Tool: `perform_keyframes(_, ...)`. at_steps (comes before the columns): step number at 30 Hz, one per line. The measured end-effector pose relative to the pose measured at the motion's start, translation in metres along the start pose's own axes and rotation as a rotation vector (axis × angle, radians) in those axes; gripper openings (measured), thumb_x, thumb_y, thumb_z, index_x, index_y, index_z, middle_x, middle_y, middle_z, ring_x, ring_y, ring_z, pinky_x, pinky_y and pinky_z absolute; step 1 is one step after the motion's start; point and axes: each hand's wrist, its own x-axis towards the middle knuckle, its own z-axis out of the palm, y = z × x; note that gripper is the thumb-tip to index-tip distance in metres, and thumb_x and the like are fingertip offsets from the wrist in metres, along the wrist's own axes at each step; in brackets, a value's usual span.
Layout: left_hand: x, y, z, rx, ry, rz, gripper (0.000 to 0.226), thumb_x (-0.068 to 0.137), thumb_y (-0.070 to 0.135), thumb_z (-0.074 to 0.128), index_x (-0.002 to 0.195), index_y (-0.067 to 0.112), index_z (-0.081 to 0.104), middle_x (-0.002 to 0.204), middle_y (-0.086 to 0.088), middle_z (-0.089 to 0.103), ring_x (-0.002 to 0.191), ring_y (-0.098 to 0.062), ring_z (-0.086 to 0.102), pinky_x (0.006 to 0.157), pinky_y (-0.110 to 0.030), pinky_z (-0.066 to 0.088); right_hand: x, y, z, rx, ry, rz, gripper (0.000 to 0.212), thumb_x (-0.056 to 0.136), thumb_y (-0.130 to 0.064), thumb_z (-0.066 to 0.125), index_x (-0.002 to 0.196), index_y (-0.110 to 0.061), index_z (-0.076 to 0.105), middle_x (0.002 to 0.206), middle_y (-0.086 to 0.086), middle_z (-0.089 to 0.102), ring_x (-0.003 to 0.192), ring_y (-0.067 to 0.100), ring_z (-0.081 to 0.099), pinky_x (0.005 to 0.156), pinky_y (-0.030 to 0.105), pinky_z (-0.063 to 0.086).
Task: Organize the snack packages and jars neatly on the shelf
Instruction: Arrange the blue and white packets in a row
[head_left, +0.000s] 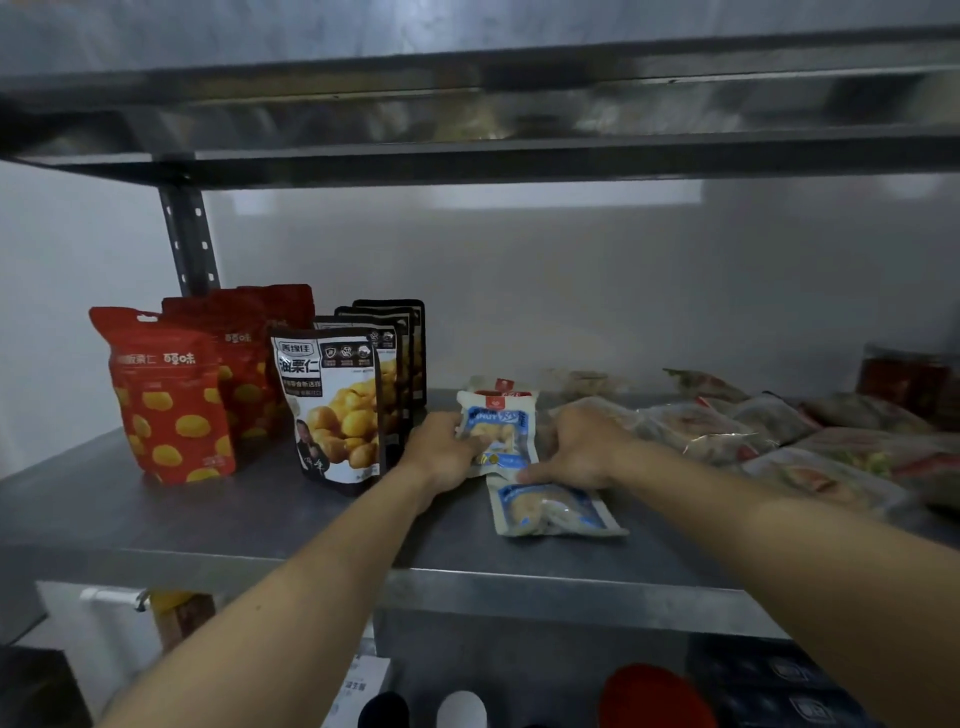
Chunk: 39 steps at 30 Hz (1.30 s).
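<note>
– Steel shelf (208, 525): state of progress?
– Partly done. At the left end, red pouches (171, 395) stand in a row, and black-and-white pouches (337, 415) stand in file just beside them. From the centre to the right edge, clear packets (727, 434) lie in an unsorted heap. A jar (904, 374), blurred, stands at the back right corner.
– Item in hand?
– White-and-blue packet (496, 434), mid-shelf, propped upright just right of the file. A flat packet (550, 506) of the same kind lies nearer the front edge.
– Hands?
– Both arms reach in over the front edge. Left hand (441, 452) pinches the upright packet's left side, thumb on its face. Right hand (576, 452) is palm down at its right side, thumb touching the flat packet. Whether its fingers clasp anything cannot be told.
– Outstanding?
– In my judgement, the whole right half.
</note>
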Motion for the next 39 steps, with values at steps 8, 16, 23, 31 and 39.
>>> perform_keyframes(8, -0.004, -0.002, -0.004, 0.113, 0.056, 0.024, 0.014, 0.093, 0.02, 0.061, 0.099, 0.015, 0.071, 0.1, -0.005, 0.072, 0.094, -0.02, 0.066, 0.09, -0.038, 0.052, -0.027, -0.003, -0.009, 0.206, -0.029, 0.03, 0.041, 0.066, -0.056, 0.081, 0.063, -0.031, 0.048, 0.067, -0.017, 0.05, 0.067, 0.001, 0.049, 0.055, 0.016, 0.034)
perform_keyframes(16, -0.016, 0.003, -0.007, 0.171, 0.135, 0.043, 0.037, 0.094, 0.022, 0.06, 0.125, 0.003, 0.057, 0.119, -0.004, 0.062, 0.112, -0.024, 0.057, 0.085, -0.024, 0.04, -0.039, -0.004, -0.007, 0.282, -0.011, 0.098, 0.048, 0.054, -0.052, 0.089, 0.078, -0.029, 0.053, 0.086, -0.011, 0.058, 0.086, 0.009, 0.055, 0.073, 0.021, 0.043)
perform_keyframes(23, -0.028, -0.003, -0.018, 0.284, 0.084, 0.096, 0.044, 0.092, 0.027, 0.061, 0.13, 0.007, 0.054, 0.128, -0.012, 0.06, 0.118, -0.025, 0.055, 0.09, -0.025, 0.04, -0.043, -0.006, -0.008, 0.428, 0.121, 0.216, 0.049, 0.041, -0.027, 0.098, 0.07, -0.012, 0.061, 0.066, -0.005, 0.064, 0.059, 0.007, 0.06, 0.047, 0.02, 0.042)
perform_keyframes(31, -0.024, -0.013, -0.016, 0.384, -0.029, 0.146, 0.041, 0.089, 0.029, 0.065, 0.127, 0.016, 0.058, 0.135, -0.009, 0.055, 0.126, -0.027, 0.045, 0.103, -0.034, 0.038, -0.046, -0.001, -0.02, 0.561, 0.196, 0.319, 0.056, 0.045, -0.009, 0.096, 0.09, -0.003, 0.064, 0.076, 0.008, 0.071, 0.058, 0.015, 0.068, 0.052, 0.023, 0.053)
perform_keyframes(39, -0.025, -0.014, -0.019, 0.284, -0.004, 0.146, 0.031, 0.092, 0.019, 0.062, 0.122, 0.011, 0.065, 0.123, -0.005, 0.063, 0.115, -0.021, 0.056, 0.096, -0.03, 0.043, -0.025, -0.026, 0.006, 0.841, 0.279, 0.227, 0.06, 0.051, 0.0, 0.093, 0.102, -0.007, 0.061, 0.081, 0.006, 0.067, 0.069, 0.017, 0.068, 0.061, 0.029, 0.058)
